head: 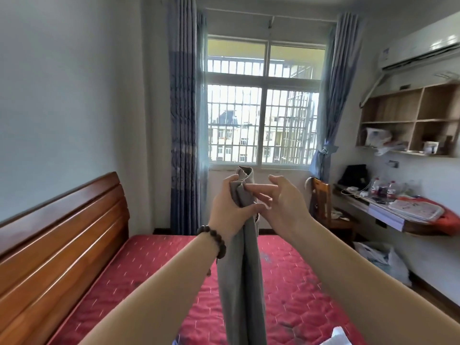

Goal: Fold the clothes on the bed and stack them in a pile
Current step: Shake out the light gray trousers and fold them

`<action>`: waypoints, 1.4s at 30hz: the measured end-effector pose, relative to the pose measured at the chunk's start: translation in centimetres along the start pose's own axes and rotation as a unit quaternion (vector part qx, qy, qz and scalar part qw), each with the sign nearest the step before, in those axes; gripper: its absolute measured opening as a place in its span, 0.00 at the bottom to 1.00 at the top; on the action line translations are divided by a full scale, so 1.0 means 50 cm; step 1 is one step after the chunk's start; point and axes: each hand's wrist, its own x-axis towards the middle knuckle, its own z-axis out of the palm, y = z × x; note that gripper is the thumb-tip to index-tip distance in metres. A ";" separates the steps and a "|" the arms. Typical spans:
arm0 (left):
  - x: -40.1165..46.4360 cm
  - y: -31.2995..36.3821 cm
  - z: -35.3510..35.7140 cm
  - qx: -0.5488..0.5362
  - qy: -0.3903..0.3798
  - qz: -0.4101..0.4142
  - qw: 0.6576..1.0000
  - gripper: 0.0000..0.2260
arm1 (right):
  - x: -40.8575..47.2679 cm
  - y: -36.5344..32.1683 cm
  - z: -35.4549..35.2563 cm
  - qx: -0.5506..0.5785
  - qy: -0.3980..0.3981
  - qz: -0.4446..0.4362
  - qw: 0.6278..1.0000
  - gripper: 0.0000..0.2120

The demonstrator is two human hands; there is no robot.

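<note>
Head view: left hand grips one grey garment hanging above one bed; right hand spread.

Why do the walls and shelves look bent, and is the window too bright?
Head view: the wide-angle lens bows the headboard and tilts the shelves; daylight through the window washes out the sky and reflects off the air conditioner; the left hand gripping the grey garment is fairly sharp, the open right hand slightly soft.

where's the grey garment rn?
Head view, centre: the grey garment hangs bunched from the left hand, held up over the red mattress facing the window. The right hand is beside it, fingers open.
</note>
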 end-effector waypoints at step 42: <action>-0.432 0.199 -0.057 -0.164 0.033 -0.030 0.985 0.15 | -0.434 -0.103 -0.188 -0.111 -0.038 -0.118 0.986 0.12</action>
